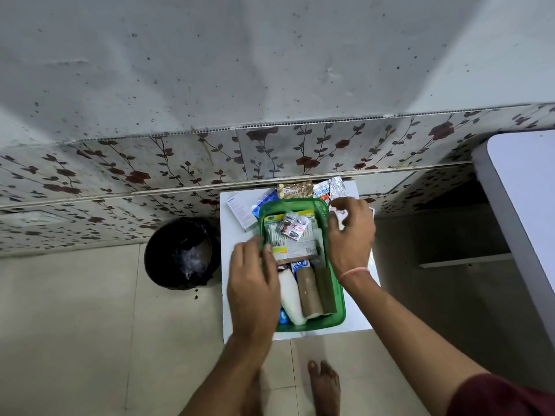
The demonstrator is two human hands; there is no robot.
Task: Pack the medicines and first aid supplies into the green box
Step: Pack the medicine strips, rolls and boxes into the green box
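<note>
The green box (338, 301) stands on a small white table (237, 310). Inside it lie a white bandage roll (290, 298), two brown rolls (315, 291), a cotton-swab pack (285, 238) and small sachets (292, 226). My left hand (253, 283) rests on the box's left rim, fingers curled over the edge. My right hand (351, 235) is at the box's right rim, fingers closed on a small white packet (341, 216). Behind the box lie a white medicine carton (240, 210), a blue sachet (264, 202), a tablet strip (294, 190) and silver strips (333, 189).
A black bin (183, 253) with a liner stands on the floor left of the table. A floral-tiled wall (270, 151) runs behind. A white counter edge (522, 205) juts in at the right. My bare foot (324, 385) is on the tiled floor below the table.
</note>
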